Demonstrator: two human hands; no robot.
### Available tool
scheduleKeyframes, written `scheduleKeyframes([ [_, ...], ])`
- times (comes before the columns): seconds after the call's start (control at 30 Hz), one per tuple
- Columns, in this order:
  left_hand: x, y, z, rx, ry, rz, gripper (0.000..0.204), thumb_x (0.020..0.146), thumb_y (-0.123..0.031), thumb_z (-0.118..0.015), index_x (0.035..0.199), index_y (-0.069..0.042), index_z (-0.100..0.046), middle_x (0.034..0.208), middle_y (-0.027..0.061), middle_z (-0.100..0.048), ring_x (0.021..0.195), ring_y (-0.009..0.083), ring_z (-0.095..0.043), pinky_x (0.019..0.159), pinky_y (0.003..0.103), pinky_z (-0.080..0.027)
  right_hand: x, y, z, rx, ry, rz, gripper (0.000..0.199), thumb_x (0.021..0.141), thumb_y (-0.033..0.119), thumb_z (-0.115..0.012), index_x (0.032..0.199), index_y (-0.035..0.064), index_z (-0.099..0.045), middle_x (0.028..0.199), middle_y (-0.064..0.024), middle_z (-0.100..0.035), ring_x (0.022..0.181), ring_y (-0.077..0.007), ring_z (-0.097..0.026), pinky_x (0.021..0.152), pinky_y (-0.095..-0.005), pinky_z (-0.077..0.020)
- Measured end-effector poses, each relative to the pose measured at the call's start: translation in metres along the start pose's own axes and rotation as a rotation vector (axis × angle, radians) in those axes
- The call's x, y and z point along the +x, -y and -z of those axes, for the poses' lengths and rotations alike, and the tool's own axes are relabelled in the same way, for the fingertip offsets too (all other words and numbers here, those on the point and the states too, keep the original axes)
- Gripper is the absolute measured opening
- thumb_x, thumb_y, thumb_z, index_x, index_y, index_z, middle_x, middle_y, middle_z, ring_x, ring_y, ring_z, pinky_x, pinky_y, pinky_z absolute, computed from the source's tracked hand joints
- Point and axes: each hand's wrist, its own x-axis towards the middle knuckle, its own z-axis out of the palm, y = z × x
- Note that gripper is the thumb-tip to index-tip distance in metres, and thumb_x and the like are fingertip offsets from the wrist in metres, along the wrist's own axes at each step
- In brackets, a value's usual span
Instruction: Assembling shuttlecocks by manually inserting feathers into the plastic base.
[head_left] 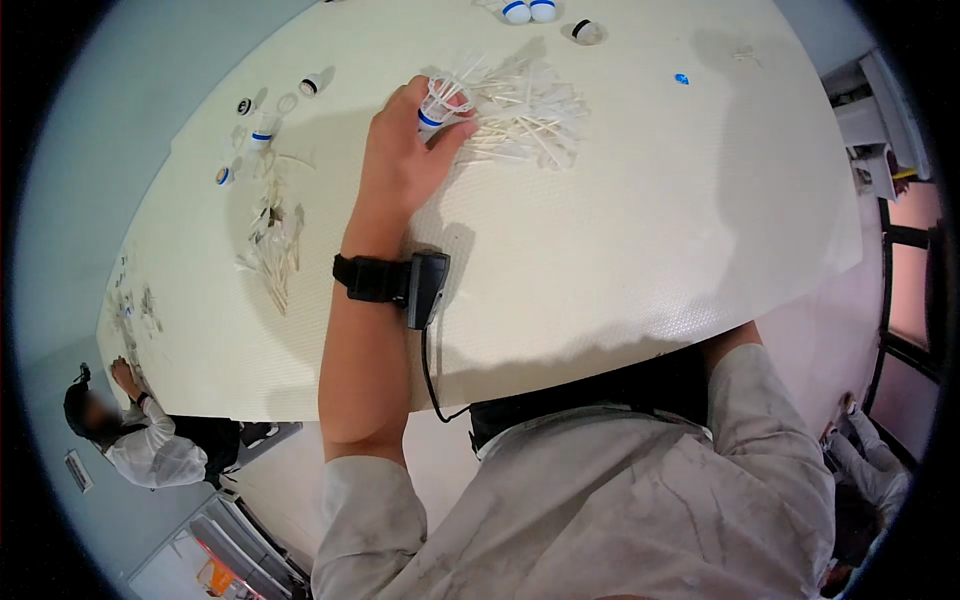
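My left hand (402, 140) is closed around a small clear container with a blue band (430, 119), near the far middle of the table. Thin white sticks (455, 88) show at the container's mouth, beside a clear ring-like rim. Just right of my fingers lies a loose pile of pale thin sticks (530, 115), many in clear wrapping. A black strap with a small box (385, 278) is on my left wrist, a cable running down from it. My right forearm (735, 338) passes under the table's near edge, and the right hand is hidden.
Left on the white table (640, 230) are another stick pile (275, 245), a blue-banded container (261, 136) and several small caps. Two white blue-banded pieces (530, 11) and a black-banded one (586, 32) lie at the far side. A person (140, 445) is at the table's left end.
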Motion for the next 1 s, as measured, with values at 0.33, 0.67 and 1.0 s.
scheduleKeyframes([
  [0.33,-0.002,-0.013,0.002,-0.084,0.007,0.132,0.018,0.082,-0.005,-0.074,0.095,-0.004,-0.062,0.087,0.0036,-0.07,0.08,0.0118,-0.064,0.076,0.026,-0.051,-0.011,0.004,-0.008,0.0,0.013,-0.005,0.04,0.087,0.023,-0.07,0.122,0.0065,-0.063,0.115,-0.0198,-0.066,0.111,-0.034,-0.06,0.099,-0.0392,-0.047],
  [0.67,-0.001,-0.024,0.005,-0.133,-0.008,0.16,0.021,0.083,-0.004,-0.074,0.098,-0.003,-0.06,0.09,0.0036,-0.07,0.079,0.0099,-0.061,0.075,0.025,-0.049,-0.014,0.004,-0.009,0.002,0.014,-0.019,0.04,0.087,0.023,-0.07,0.122,0.0068,-0.062,0.116,-0.0199,-0.066,0.112,-0.0341,-0.06,0.099,-0.0394,-0.0469],
  [1.0,-0.001,-0.023,0.003,-0.176,-0.04,0.134,0.019,0.084,-0.001,-0.072,0.097,0.001,-0.058,0.088,0.0066,-0.07,0.081,0.0129,-0.065,0.073,0.027,-0.056,-0.014,0.003,-0.009,0.009,0.015,0.0,0.041,0.087,0.024,-0.07,0.123,0.007,-0.062,0.116,-0.02,-0.066,0.112,-0.0343,-0.06,0.099,-0.0397,-0.0467],
])
